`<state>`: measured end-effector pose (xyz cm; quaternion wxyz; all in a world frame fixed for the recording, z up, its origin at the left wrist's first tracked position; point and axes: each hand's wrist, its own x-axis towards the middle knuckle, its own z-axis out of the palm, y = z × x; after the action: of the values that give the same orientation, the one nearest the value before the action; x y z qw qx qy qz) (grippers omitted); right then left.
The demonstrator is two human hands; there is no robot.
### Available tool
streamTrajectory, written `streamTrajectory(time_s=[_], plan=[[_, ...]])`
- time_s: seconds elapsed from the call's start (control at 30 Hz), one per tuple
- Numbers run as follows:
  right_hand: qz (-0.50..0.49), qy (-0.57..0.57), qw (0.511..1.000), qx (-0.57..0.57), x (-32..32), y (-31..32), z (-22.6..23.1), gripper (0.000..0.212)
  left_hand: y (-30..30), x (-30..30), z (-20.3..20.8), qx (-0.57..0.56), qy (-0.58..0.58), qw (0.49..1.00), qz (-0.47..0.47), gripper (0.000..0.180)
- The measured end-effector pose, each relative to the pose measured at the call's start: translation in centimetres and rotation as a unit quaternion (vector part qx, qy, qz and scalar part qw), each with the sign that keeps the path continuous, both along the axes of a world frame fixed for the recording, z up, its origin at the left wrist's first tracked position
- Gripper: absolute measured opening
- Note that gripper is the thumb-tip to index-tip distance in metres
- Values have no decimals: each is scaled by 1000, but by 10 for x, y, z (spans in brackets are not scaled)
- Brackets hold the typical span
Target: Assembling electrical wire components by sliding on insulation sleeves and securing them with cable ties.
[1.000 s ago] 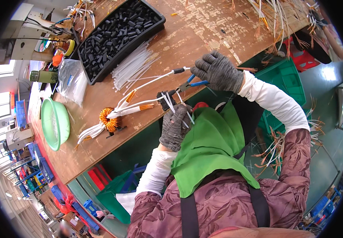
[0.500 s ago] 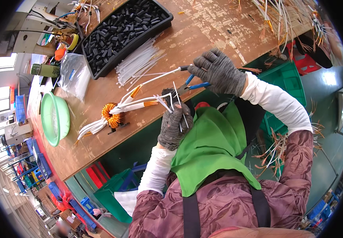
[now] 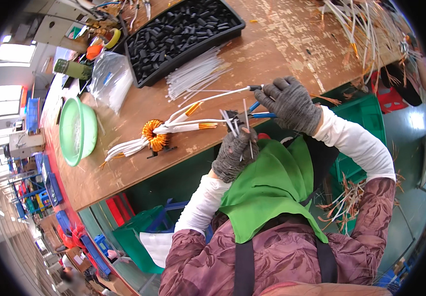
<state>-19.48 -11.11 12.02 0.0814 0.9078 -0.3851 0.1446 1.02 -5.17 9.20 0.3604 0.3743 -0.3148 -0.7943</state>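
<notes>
My left hand (image 3: pixel 235 154), in a dark grey glove, is closed on several thin white cable ties (image 3: pixel 246 114) at the table's front edge. One white wire (image 3: pixel 225 120) from the copper-wound ring coil (image 3: pixel 157 135) ends right beside its fingers. My right hand (image 3: pixel 292 107), also gloved, is closed with blue-handled pliers (image 3: pixel 263 115) tucked in it; their head points toward the left hand. Its fingertips touch a black sleeve (image 3: pixel 256 88) on the end of another white wire (image 3: pixel 213 97) from the coil. The coil lies on the table, further white wires trailing to its left.
A black tray (image 3: pixel 193 53) full of short black sleeves stands at the back, with loose white cable ties (image 3: pixel 193 76) before it. Left are a green basin (image 3: pixel 90 129) and a clear plastic bag (image 3: pixel 112 81). Stripped wires (image 3: pixel 363 29) lie far right; a green crate (image 3: pixel 366 130) stands below.
The whole view has shifted, so the table things appear further right. The wire end by my left hand, bent before, now looks straighter. Both hands keep their hold.
</notes>
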Motion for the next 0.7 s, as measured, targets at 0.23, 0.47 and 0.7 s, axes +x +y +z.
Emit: streamTrajectory(time_s=[0.23, 0.47, 0.7], plan=[[43, -16, 992, -118, 2, -6, -6, 41, 7, 7, 8, 42, 47, 998, -14, 38], [54, -3, 987, -149, -4, -7, -13, 40, 9, 1, 3, 42, 17, 999, 1, 41], [64, 31, 993, -95, -4, -3, -5, 33, 11, 0, 5, 59, -5, 998, 4, 42]])
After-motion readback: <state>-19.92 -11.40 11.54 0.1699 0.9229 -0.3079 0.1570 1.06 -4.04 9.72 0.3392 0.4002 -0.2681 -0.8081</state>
